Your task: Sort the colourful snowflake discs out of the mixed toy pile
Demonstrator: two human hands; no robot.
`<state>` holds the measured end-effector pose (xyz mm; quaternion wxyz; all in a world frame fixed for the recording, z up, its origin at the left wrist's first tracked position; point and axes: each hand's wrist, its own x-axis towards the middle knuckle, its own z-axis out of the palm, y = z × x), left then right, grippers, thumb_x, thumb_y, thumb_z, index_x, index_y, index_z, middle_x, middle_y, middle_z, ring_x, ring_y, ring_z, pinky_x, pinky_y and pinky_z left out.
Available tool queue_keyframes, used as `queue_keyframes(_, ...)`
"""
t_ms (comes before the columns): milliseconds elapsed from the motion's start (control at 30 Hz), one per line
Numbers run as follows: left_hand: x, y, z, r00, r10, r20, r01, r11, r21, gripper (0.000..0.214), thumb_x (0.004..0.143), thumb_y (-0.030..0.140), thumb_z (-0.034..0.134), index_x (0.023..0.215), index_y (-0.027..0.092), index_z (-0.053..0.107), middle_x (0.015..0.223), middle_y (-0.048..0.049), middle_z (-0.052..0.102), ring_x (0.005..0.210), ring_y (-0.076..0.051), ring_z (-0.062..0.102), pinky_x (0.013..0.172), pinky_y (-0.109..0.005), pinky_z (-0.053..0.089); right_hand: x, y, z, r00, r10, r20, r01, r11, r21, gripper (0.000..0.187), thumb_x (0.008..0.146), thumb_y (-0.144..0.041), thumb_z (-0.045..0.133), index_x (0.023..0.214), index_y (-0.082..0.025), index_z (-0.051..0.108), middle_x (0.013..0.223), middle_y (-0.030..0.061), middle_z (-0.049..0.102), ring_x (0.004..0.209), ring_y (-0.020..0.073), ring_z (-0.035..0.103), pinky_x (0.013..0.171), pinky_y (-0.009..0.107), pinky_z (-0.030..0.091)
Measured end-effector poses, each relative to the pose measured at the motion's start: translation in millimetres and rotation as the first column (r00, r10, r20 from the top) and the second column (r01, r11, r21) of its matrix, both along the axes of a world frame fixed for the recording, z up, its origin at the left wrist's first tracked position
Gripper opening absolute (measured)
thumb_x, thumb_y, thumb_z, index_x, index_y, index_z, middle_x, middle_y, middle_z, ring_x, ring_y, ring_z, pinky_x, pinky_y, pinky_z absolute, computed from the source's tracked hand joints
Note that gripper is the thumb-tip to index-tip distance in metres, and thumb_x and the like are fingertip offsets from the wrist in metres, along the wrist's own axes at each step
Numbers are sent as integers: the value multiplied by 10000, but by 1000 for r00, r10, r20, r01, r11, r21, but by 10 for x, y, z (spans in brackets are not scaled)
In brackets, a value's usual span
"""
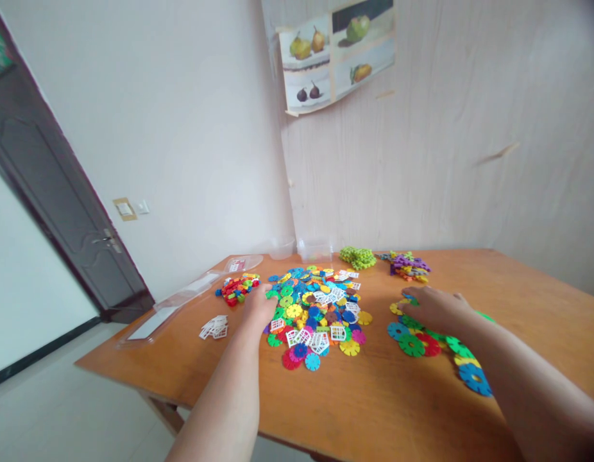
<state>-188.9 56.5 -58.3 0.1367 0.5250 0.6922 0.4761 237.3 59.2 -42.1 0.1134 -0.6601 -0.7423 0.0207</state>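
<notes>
My left hand (pixel 260 304) is at the left edge of a mixed heap of small colourful notched plastic discs (pixel 294 311), beside a green disc. Its fingers are mostly hidden behind the hand, so I cannot see whether they grip anything. My right hand (pixel 434 307) is stretched out palm down over a second group of larger notched discs, among them a green disc (pixel 411 345), a red disc (pixel 430 345) and a blue disc (pixel 475 378). Its fingertips lie close to small blue and yellow discs. White window-shaped plastic pieces (pixel 320 342) lie on the mixed heap.
On the wooden table (pixel 345 410) are a red, blue and yellow block pile (pixel 237 289), white window pieces (pixel 214 327), lime-green pieces (pixel 357 257) and purple pieces (pixel 409 264). Clear plastic containers (pixel 315 250) stand against the wall; a clear lid (pixel 167 311) lies left.
</notes>
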Motion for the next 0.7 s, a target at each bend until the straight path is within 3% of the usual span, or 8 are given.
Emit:
queue_keyframes(100,173,-57,89,995,-101,5,100,990,99,379,706,222,744,1081,196,691,1177,-140,714,1095,-275,658,935,-369,481,-104,-63,111,1000,25,-17,-25,999,33,461,898,-483,485,1247,-233,655,1292,142,669,1157,358,630,1007,578,424)
queue_keyframes(233,565,-196,185,934,-351,70,337,929,154,413,735,231,744,1139,190,665,1230,-145,688,1115,-266,652,975,-398,488,-358,-223,207,972,199,-121,-176,968,181,495,920,-417,500,1365,-218,583,1401,125,600,1244,294,582,1048,405,435)
queue_keyframes(300,762,-300,224,867,-483,124,467,873,140,396,756,261,747,1134,190,653,1205,-141,694,1113,-254,653,988,-405,488,-525,-355,237,939,304,-162,-266,938,221,479,924,-403,507,1368,-239,580,1348,113,639,1180,281,623,1007,399,465)
queue_keyframes(400,971,-466,278,710,-651,269,647,754,118,395,767,294,766,1125,196,629,1188,-128,698,1116,-237,656,989,-395,496,-766,-572,272,853,482,-198,-431,866,253,502,910,-346,539,1406,-268,541,1325,100,651,1138,261,645,972,388,483)
queue_keyframes(567,1063,-621,357,487,-721,492,792,603,100,505,788,306,780,1221,207,542,1192,-121,700,1092,-230,667,964,-390,508,-972,-764,265,796,573,-198,-523,814,251,411,952,-334,503,1352,-324,599,1093,62,723,913,208,692,782,289,494)
queue_keyframes(700,1051,-648,388,430,-707,561,824,561,76,510,803,316,774,1236,204,531,1185,-123,704,1021,-224,695,918,-373,521,-1000,-765,224,768,602,-218,-537,791,293,350,998,-374,453,1280,-316,652,973,48,715,859,175,670,744,251,453)
